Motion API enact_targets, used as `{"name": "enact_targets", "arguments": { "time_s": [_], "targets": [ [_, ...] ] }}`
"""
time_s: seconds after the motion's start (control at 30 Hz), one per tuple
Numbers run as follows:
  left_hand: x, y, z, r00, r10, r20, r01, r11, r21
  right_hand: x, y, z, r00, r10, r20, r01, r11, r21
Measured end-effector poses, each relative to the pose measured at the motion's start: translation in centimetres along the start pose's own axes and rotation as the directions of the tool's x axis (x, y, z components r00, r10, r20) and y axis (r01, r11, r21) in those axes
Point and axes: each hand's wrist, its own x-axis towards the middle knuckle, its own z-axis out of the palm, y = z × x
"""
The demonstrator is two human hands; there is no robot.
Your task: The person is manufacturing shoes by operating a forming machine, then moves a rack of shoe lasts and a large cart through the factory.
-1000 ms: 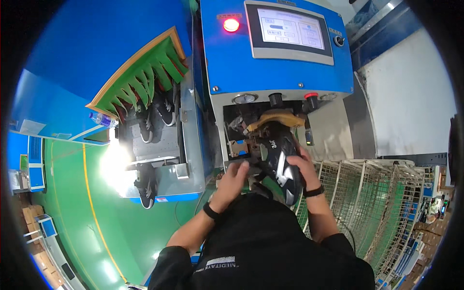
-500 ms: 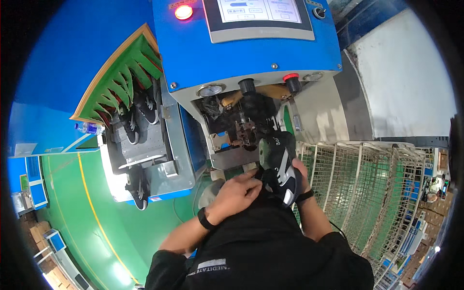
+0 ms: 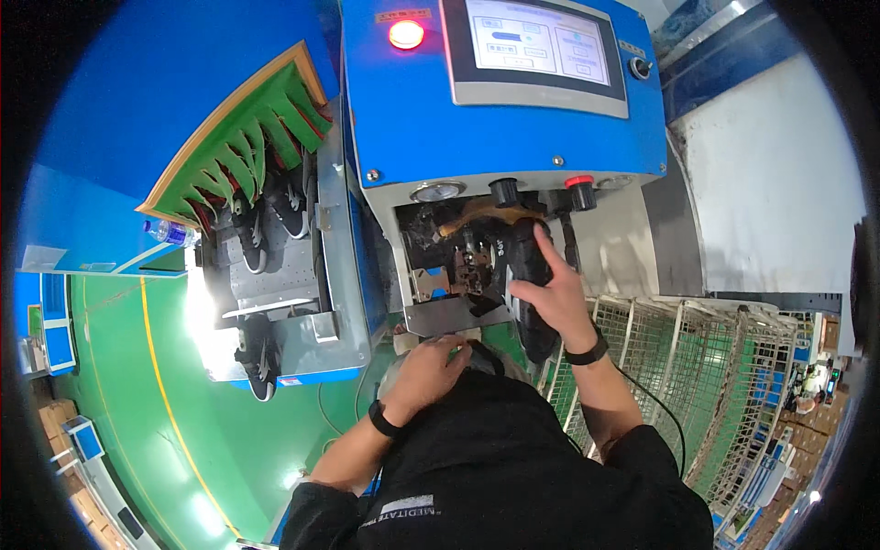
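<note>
A black shoe (image 3: 535,341) stands nearly upright against the opening of the blue machine (image 3: 504,137). My right hand (image 3: 557,298) is closed round it from the right side, thumb and fingers spread over its upper part. Just left of the shoe, inside the opening, sit brownish metal parts (image 3: 474,275). My left hand (image 3: 426,374) rests low in front of the machine, above my lap, its fingers curled together. Whatever those fingers may hold is hidden.
Left of the machine, a conveyor (image 3: 302,344) carries several black-and-white shoes, some under a green strip curtain (image 3: 247,147). A water bottle (image 3: 170,232) lies beside it. To the right stands a wire-mesh rack (image 3: 660,367). The machine bears a lit touchscreen (image 3: 541,41) and a red button (image 3: 580,181).
My right hand has lifted the shoe toward the machine's opening and turned it, so its white markings no longer show. My left hand has come away from the shoe. The view has shifted.
</note>
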Motion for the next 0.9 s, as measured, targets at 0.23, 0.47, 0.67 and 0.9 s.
{"name": "enact_targets", "arguments": {
  "time_s": [0.23,0.47,0.67,0.9],
  "targets": [
    [-1.3,-2.6,-0.2,0.999,-0.008,-0.031,0.009,0.999,0.041,3.1,-0.3,5.9,0.986,0.164,0.037,-0.09,0.702,-0.707],
    [-1.7,-2.1,-2.1,0.997,-0.081,-0.009,0.081,0.995,0.056,3.9,0.2,7.1,1.0,-0.003,-0.029,-0.019,0.672,-0.74],
    [-1.4,-4.3,-0.7,0.985,0.033,-0.171,-0.025,0.998,0.049,2.4,0.9,7.4,0.988,-0.129,-0.085,0.025,0.676,-0.737],
    [-0.1,-4.8,0.1,1.0,0.029,0.01,-0.029,0.999,-0.031,-4.5,3.0,7.8,0.932,-0.331,-0.146,0.155,0.73,-0.665]
  ]
}}
